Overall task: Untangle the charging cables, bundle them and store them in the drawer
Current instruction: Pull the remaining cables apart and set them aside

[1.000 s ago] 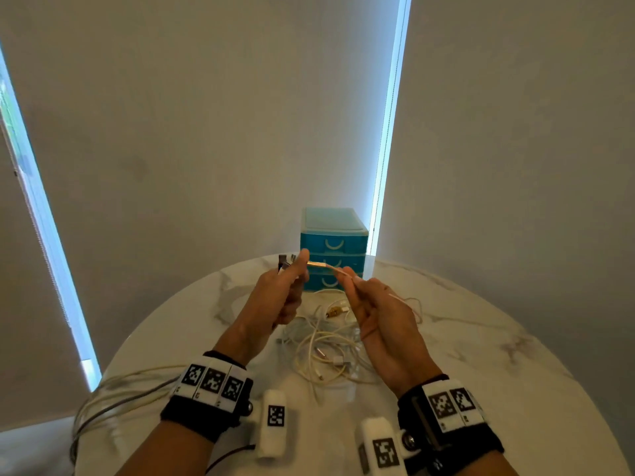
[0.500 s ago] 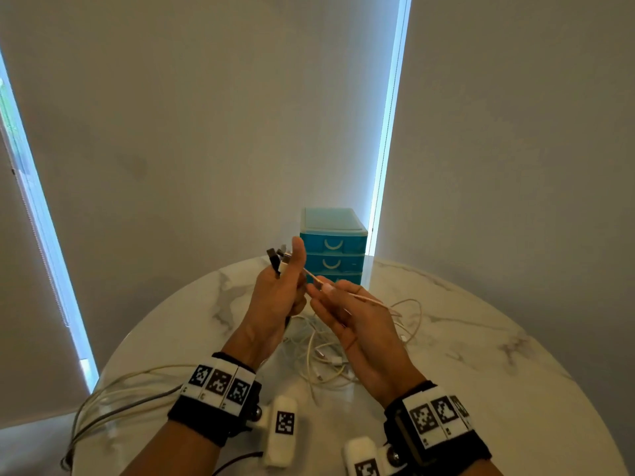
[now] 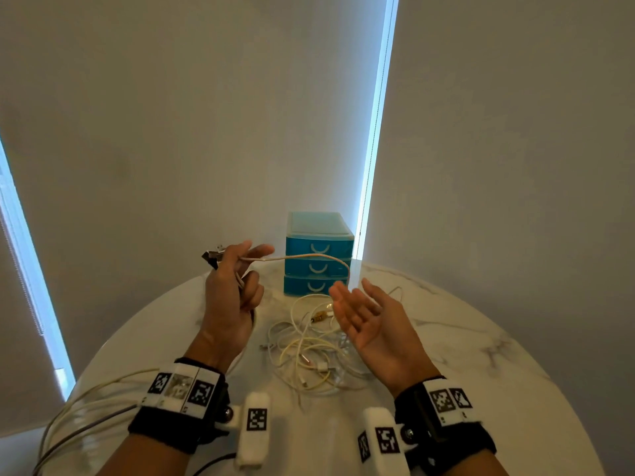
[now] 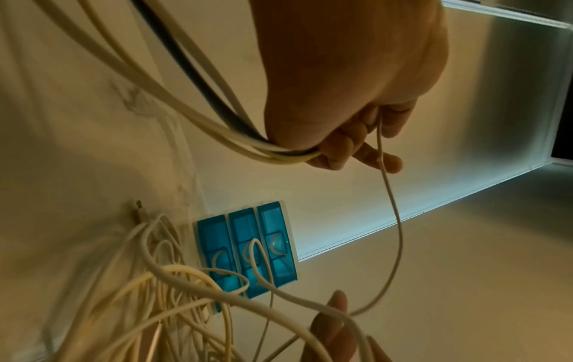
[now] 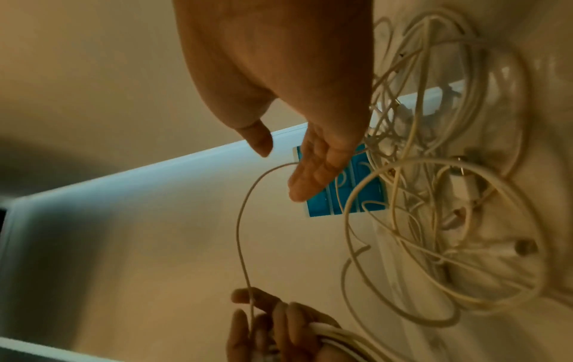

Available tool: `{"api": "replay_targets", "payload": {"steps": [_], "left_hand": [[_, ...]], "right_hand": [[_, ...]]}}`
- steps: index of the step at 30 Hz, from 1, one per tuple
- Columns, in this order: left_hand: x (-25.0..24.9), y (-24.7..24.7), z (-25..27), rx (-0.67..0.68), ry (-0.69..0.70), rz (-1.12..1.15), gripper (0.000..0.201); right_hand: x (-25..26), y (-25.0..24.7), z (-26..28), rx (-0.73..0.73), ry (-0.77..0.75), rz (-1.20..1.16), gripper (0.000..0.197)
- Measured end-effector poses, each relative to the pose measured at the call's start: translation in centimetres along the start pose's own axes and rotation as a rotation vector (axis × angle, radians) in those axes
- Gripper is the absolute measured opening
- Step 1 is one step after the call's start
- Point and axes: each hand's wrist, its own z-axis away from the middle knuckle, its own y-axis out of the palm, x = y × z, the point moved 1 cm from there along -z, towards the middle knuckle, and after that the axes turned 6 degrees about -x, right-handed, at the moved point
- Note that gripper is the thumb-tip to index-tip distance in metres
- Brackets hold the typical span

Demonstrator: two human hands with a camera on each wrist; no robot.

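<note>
My left hand [image 3: 237, 269] is raised over the round marble table [image 3: 481, 355] and grips several cable ends [image 4: 217, 115], plugs [image 3: 213, 254] sticking out past the fingers. A thin beige cable [image 3: 309, 257] arcs from that hand to the right and drops behind my right hand [image 3: 360, 304]. My right hand is palm up with straight fingers and holds nothing. A tangle of white cables [image 3: 309, 352] lies on the table between the hands. The blue three-drawer unit [image 3: 318, 255] stands at the far edge, all drawers closed.
More cables [image 3: 86, 403] from my left hand hang over the table's near left edge. Pale roller blinds [image 3: 206, 132] with bright window strips stand behind the table. Bare marble lies to the right of the tangle.
My right hand let go of the thin cable, opened palm up and moved right. My left hand rose slightly and kept the cable ends; the thin cable now arcs loosely.
</note>
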Motion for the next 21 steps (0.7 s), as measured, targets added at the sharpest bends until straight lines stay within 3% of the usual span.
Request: {"api": "replay_targets", "payload": {"steps": [3, 6, 10, 13, 15, 17, 19, 21], "left_hand": [[0.0, 0.2, 0.3, 0.06, -0.037, -0.004, 0.053], [0.1, 0.1, 0.4, 0.088, -0.08, 0.013, 0.046], [0.3, -0.2, 0.0, 0.029, -0.092, -0.081, 0.045], [1.2, -0.5, -0.3, 0.015, -0.115, -0.392, 0.032], [1.8, -0.4, 0.3, 0.111, -0.159, -0.659, 0.037], [2.3, 0.2, 1.3, 0.267, -0.192, -0.849, 0.041], [2.6, 1.1, 2.0, 0.395, -0.155, -0.914, 0.027], [2.7, 1.4, 2.1, 0.438, -0.091, -0.952, 0.02]], "right_hand": [[-1.8, 0.1, -0.2, -0.027, 0.054, 0.164, 0.047], [-2.5, 0.2, -0.2, -0.063, 0.041, 0.187, 0.047], [-1.0, -0.1, -0.2, -0.11, -0.191, 0.292, 0.025], [-1.1, 0.4, 0.1, -0.038, -0.397, 0.541, 0.029], [-1.8, 1.1, 0.3, 0.024, -0.494, 0.688, 0.035], [-2.2, 1.6, 0.6, 0.069, -0.496, 0.733, 0.044], [-2.1, 1.6, 0.7, 0.107, -0.453, 0.717, 0.048], [-1.7, 1.6, 0.6, 0.122, -0.414, 0.672, 0.045]]}}
